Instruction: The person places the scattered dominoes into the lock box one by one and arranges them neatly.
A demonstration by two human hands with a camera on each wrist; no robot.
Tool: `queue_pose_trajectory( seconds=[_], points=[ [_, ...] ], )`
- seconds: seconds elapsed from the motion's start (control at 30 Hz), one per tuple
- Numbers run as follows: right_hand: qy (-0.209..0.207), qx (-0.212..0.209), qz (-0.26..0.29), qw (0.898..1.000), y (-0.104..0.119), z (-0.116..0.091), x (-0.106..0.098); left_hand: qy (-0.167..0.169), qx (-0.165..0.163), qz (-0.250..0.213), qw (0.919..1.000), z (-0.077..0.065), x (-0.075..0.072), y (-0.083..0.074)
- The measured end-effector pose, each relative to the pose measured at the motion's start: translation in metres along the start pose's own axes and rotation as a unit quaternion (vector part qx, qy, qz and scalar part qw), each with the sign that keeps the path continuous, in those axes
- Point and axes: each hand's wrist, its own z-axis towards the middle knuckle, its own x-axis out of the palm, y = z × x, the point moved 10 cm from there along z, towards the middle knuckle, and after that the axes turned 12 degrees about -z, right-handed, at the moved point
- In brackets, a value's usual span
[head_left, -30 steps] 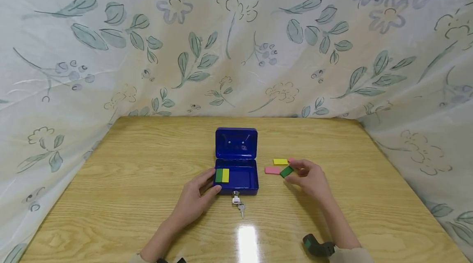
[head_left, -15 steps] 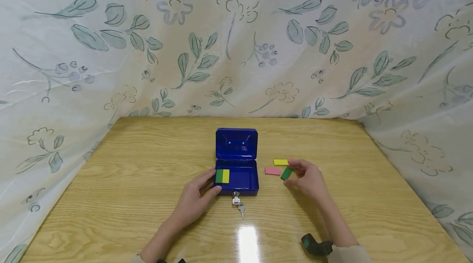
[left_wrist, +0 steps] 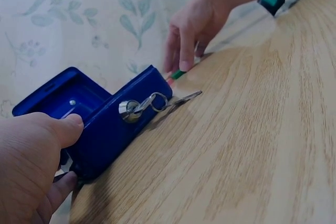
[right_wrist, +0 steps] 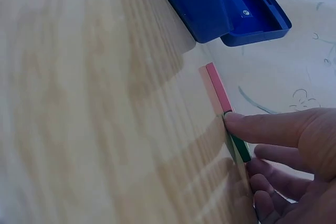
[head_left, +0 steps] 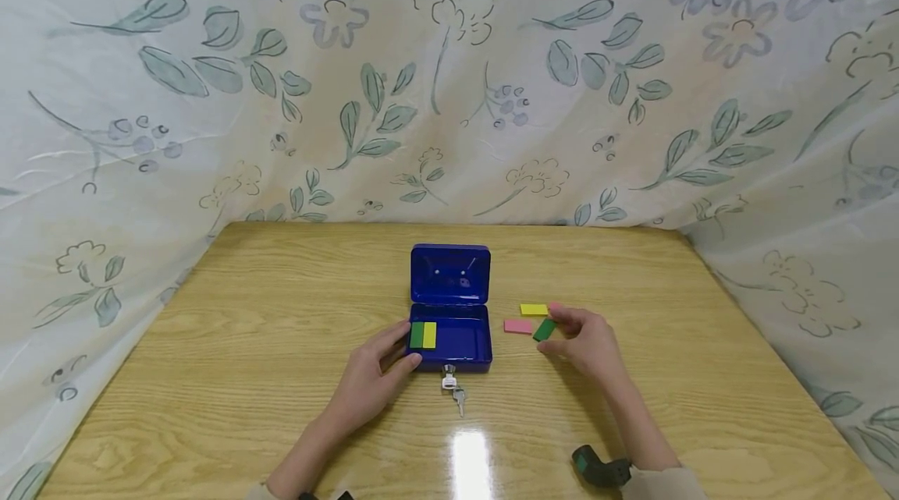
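Note:
The blue metal cash box [head_left: 463, 345] stands with its lid [head_left: 449, 270] raised. At its left end my left hand [head_left: 367, 377] grips it, thumb on the near left corner and fingers along the side. Inside, against the left wall, a green block [head_left: 417, 335] lies beside a yellow block [head_left: 429, 335]. To the right of the box, my right hand [head_left: 591, 342] pinches another green block [head_left: 544, 330] by its ends, thumb at one end, fingers at the other. It is slanted, low at the tabletop; I cannot tell whether it touches.
A pink block [head_left: 517, 327] and a yellow block [head_left: 533, 310] lie between the box and my right hand. Another pink block [head_left: 555, 306] is partly hidden behind its fingers. Keys [head_left: 460, 398] hang from the front lock onto the wooden table [head_left: 281, 289]. A patterned cloth [head_left: 449, 133] rises behind.
The green block in my right hand has turned to a steeper slant, with the hand shifting only slightly. My left hand stays on the box.

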Motion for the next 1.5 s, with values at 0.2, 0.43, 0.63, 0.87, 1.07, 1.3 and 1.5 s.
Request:
queue_pose_trajectory(
  seconds=[0.2, 0.43, 0.63, 0.87, 1.07, 1.3, 1.5],
  points=[
    [0.008, 0.011, -0.013, 1.000, -0.0024, -0.0001, 0.0017, -0.006, -0.005, -0.002, 1.0000, 0.0008, -0.0013, 0.0020],
    [0.020, 0.008, -0.017, 1.000, -0.0013, 0.0011, 0.0036, -0.006, -0.006, -0.009, 0.9999, 0.0018, -0.0017, 0.0026],
    [0.022, 0.000, -0.010, 1.000, 0.0001, 0.0012, 0.0033, -0.004, -0.001, -0.005, 1.0000, 0.0014, -0.0013, -0.0010],
    [0.022, -0.010, -0.014, 1.000, 0.0015, 0.0014, 0.0031, -0.003, 0.012, -0.010, 0.9999, 0.0016, -0.0016, -0.0027],
    [0.022, -0.014, -0.028, 0.999, 0.0020, 0.0011, 0.0035, 0.002, 0.011, -0.001, 0.9999, 0.0023, -0.0008, -0.0003],
    [0.025, -0.011, -0.025, 0.999, 0.0015, 0.0001, 0.0041, 0.004, 0.002, 0.005, 1.0000, 0.0024, -0.0004, 0.0014],
    [0.022, -0.018, -0.024, 0.999, 0.0029, -0.0009, 0.0029, 0.003, -0.007, 0.009, 0.9999, 0.0027, -0.0005, 0.0027]
  ],
)
